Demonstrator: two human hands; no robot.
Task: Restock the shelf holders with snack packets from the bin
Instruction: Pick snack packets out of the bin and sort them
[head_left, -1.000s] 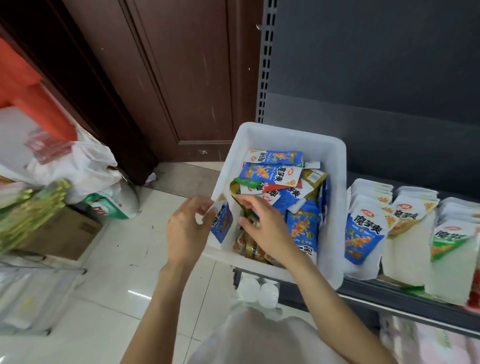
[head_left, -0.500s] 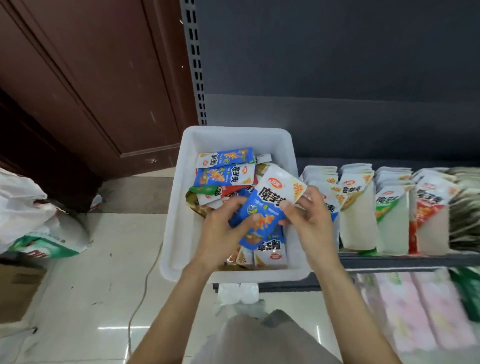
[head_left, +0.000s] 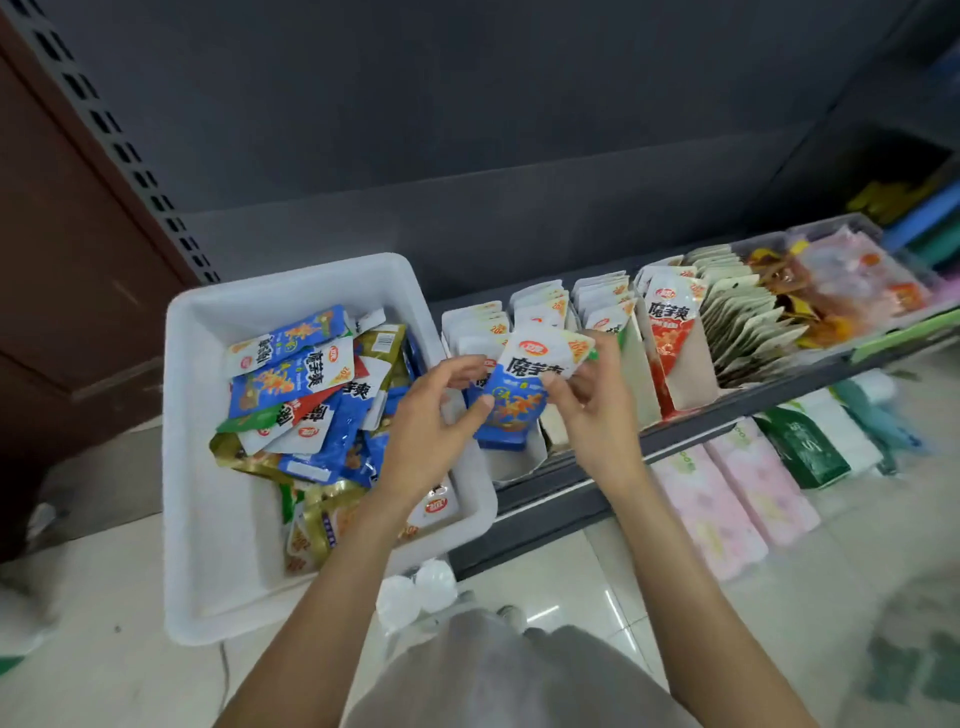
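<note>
Restocking looks barely halfway: bin (head_left: 197, 467) beside the shelf holders (head_left: 644, 364) is heaped with loose packets. Both hands, left hand (head_left: 431, 415) and right hand (head_left: 597, 410), pinch one blue packet (head_left: 519, 395) with curled fingers, over the leftmost holder.

Both hands (head_left: 519, 415) pinch blue snack packet (head_left: 524, 387) above leftmost shelf holder (head_left: 511, 460), beside bin (head_left: 208, 519)

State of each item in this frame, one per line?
Blue packet: upright, held over the leftmost holder.
Left hand: pinches the packet's left edge.
Right hand: grips its right side.
Bin: partly filled, packets jumbled.
Leftmost holder: holds packets.
Red packet holder: stocked.
</note>
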